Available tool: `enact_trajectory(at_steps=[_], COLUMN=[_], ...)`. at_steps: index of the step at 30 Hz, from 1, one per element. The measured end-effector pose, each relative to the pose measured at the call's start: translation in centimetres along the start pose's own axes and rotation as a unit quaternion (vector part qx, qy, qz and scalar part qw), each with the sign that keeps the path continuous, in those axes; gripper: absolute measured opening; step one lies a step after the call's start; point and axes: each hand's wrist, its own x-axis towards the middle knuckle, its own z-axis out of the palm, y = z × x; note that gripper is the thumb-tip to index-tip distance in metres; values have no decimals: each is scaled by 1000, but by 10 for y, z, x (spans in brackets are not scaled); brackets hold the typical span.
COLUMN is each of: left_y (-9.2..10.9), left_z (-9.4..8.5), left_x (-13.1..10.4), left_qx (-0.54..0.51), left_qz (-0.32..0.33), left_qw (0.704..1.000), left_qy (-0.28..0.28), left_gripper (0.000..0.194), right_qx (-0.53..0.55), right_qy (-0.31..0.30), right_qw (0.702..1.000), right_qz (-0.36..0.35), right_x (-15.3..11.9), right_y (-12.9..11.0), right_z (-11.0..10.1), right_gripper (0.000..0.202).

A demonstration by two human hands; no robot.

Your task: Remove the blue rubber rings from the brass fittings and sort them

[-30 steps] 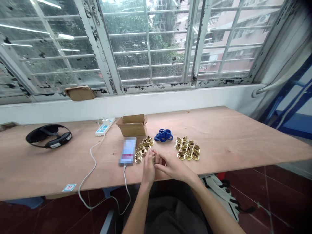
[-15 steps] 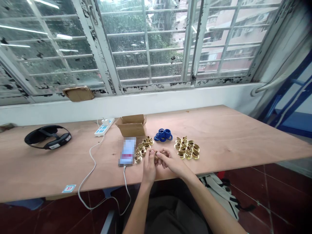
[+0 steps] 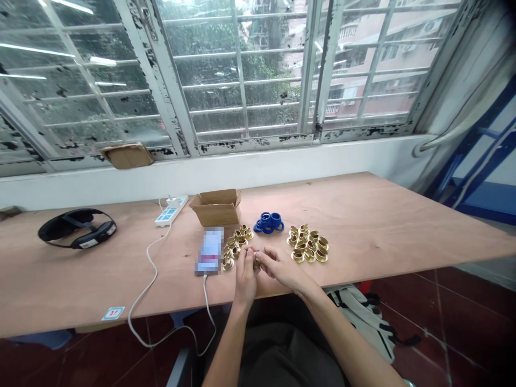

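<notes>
Close together at the table's front edge, my left hand (image 3: 245, 277) and my right hand (image 3: 280, 267) both have their fingers closed on one small gold metal piece (image 3: 257, 259). Its lower part is hidden by the fingers. Just beyond my left hand lies a cluster of gold pieces (image 3: 237, 243). A second, larger cluster of gold pieces (image 3: 309, 244) is to the right of my right hand. Between the two clusters and farther back sits a heap of blue rings (image 3: 269, 222).
A phone (image 3: 210, 250) with a white cable lies left of the gold pieces. Behind it stands an open cardboard box (image 3: 216, 208). Farther left are a power strip (image 3: 172, 210) and a black headset (image 3: 78, 228) on the wooden table (image 3: 387, 226).
The fingers of my right hand have shifted slightly around the gold piece. The whole view has moved a little. The clusters and the rings keep their places on the table.
</notes>
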Motion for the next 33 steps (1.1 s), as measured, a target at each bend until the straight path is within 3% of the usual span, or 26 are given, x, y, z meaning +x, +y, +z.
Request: enact_trajectory(at_steps=[11, 17, 23, 27, 30, 33], left_y=[5, 4, 0, 1, 3, 3], left_z=[3, 2, -2, -3, -2, -2], left_x=[-5, -5, -7, -5, -2, 0], left_qx=[-20, -7, -17, -30, -20, 55], left_qz=[12, 40, 89, 106, 118, 119], left_qw=[1000, 999, 995, 993, 991, 990], left_qy=[5, 17, 37, 45, 54, 50], left_gripper=[38, 35, 34, 34, 30, 29], right_qx=[68, 79, 134, 147, 52, -177], right_qy=[-13, -5, -38, -51, -22, 54], right_qw=[994, 993, 988, 986, 998, 982], right_qz=[84, 87, 70, 62, 30, -36], right_x=[-2, -2, -4, -5, -5, -5], right_y=[-13, -16, -23, -24, -26, -25], right_z=[1, 4, 10, 4, -9, -22], right_gripper=[46, 47, 44, 43, 40, 34])
